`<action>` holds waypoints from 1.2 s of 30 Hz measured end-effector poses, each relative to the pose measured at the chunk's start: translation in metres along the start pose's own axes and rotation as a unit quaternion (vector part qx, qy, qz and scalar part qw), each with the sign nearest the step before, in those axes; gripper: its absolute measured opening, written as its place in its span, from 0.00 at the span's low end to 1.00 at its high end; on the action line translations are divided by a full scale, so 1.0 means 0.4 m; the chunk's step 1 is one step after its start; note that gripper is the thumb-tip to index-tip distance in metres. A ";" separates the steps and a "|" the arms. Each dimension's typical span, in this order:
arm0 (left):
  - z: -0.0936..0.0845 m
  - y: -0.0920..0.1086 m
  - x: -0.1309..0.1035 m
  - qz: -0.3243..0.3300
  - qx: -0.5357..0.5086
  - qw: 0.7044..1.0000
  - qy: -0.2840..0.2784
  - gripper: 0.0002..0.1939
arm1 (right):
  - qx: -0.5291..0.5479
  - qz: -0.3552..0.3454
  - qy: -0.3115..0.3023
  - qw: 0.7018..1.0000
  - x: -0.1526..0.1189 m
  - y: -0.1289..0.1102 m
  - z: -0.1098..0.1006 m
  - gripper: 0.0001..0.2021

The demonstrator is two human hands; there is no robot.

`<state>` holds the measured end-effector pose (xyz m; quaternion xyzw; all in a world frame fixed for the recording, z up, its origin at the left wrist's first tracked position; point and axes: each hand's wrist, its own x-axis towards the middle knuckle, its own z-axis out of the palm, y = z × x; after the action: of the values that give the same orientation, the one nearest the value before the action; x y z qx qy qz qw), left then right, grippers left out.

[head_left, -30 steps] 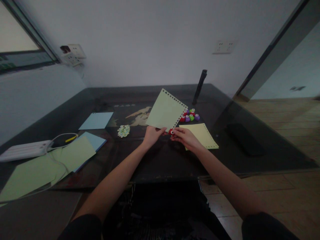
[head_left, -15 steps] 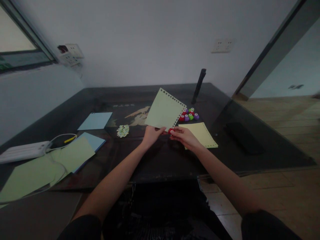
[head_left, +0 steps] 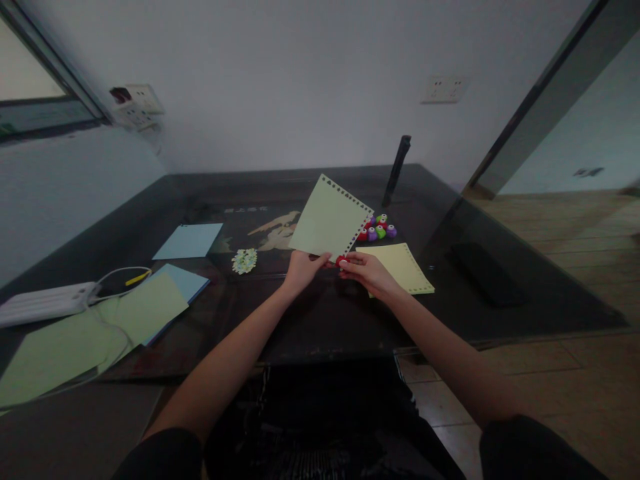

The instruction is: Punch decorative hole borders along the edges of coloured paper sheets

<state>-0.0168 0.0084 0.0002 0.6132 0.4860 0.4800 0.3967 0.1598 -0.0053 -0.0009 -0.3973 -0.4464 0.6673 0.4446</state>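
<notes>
Head view: dark table (head_left: 320,323) with two bare hands over it, read left to right
Power strip (head_left: 47,303): lay at far left, green sheets (head_left: 55,350) just beside it
Blue sheet (head_left: 189,241): lay flat, farther back
Flower-like piece (head_left: 245,261): sat between blue sheet and left hand
Left hand (head_left: 300,272): thumb and fingers pinched the held sheet by its lower edge
Held sheet (head_left: 330,217): pale green, tilted, holes along both right-side edges
Red piece (head_left: 342,261): at held sheet's bottom corner; white eye showed a second earlier, thumb now covered it
Right hand (head_left: 373,273): fingers narrow, holding red piece; thumb shift read as a squeeze on the edge, couldn't tell if it cut
Eyed pieces (head_left: 380,231): red, purple, green, clustered behind right hand
Yellow sheets (head_left: 397,267): partly hidden by right hand
Black upright (head_left: 397,170): stood tilted at the back
</notes>
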 end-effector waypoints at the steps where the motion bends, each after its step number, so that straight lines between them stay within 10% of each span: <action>1: 0.000 -0.001 0.000 0.002 0.000 1.000 -0.001 0.07 | 0.001 0.002 0.001 1.000 0.000 0.000 0.000 0.15; 36: -0.002 -0.001 0.001 0.015 0.011 1.000 -0.005 0.08 | -0.041 -0.028 -0.007 0.999 -0.009 -0.007 0.005 0.14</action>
<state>-0.0176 0.0087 0.0002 0.6272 0.4801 0.4773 0.3852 0.1596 -0.0085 0.0029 -0.3978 -0.4877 0.6382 0.4433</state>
